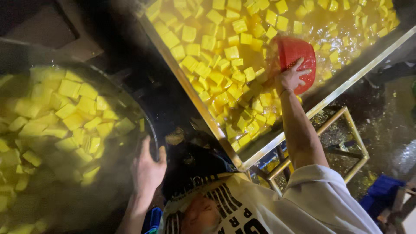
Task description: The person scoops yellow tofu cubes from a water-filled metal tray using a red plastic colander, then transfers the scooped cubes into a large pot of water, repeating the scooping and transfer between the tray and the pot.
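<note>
The right hand (293,76) grips the rim of a red plastic strainer basket (298,55), fingers spread over its perforated wall and thumb out of sight. The basket is tilted, its mouth turned up-left toward the cubes, and it dips into the yellow liquid of a long rectangular steel trough (193,94) near that trough's lower-right edge. Yellow tofu cubes (225,56) crowd the trough thickly along its left side and thin out toward the upper right, where more open liquid shows around the basket. The trough's long axis runs from upper left down to a corner at lower centre, with its bright metal rim just beside the forearm. Beneath that corner stands a yellow metal frame (352,130) over a wet, dark floor (390,125). The left hand (148,169) rests with fingers curled over the dark rim of a big round pot (149,125), gripping its edge; the pot holds more tofu pieces (73,108) in cloudy broth. Between pot and trough lies a narrow dark gap. A blue crate (383,190) sits at lower right, well apart from both hands.
</note>
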